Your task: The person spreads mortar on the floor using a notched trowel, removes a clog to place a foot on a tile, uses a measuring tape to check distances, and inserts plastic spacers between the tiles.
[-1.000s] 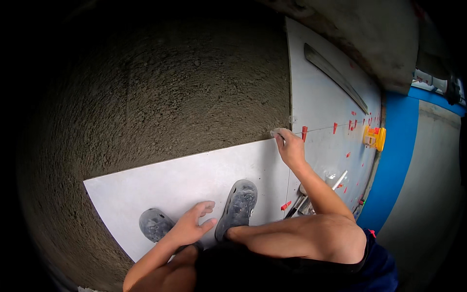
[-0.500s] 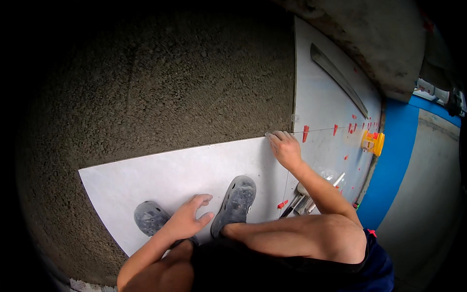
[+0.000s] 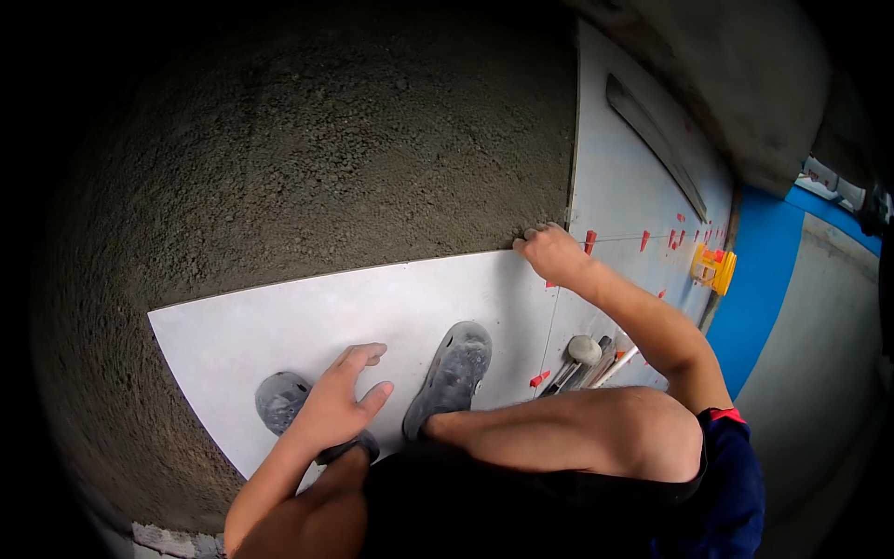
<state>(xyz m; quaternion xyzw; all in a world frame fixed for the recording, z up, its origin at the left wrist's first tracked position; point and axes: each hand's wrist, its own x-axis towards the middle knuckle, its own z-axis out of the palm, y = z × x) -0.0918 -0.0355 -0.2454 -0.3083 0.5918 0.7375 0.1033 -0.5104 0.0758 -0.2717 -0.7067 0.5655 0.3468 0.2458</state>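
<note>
Gripping white tile (image 3: 372, 307) far corner, right hand (image 3: 551, 252); left hand (image 3: 335, 402) spread open above it.

A person crouches on a large white floor tile (image 3: 307, 317) laid on a bed of rough grey mortar (image 3: 326, 158), both feet in grey clogs (image 3: 452, 377). The right hand (image 3: 551, 252) rests curled at the tile's far right corner, just beside small red spacers (image 3: 589, 240) in the joint, while the left hand (image 3: 337, 405) hangs spread and empty above the tile near the left shoe. A mallet (image 3: 583, 350) and other tools lie on the neighbouring tile beside the right forearm, with a yellow block (image 3: 713, 268) farther off near a blue wall strip (image 3: 764, 289).
</note>
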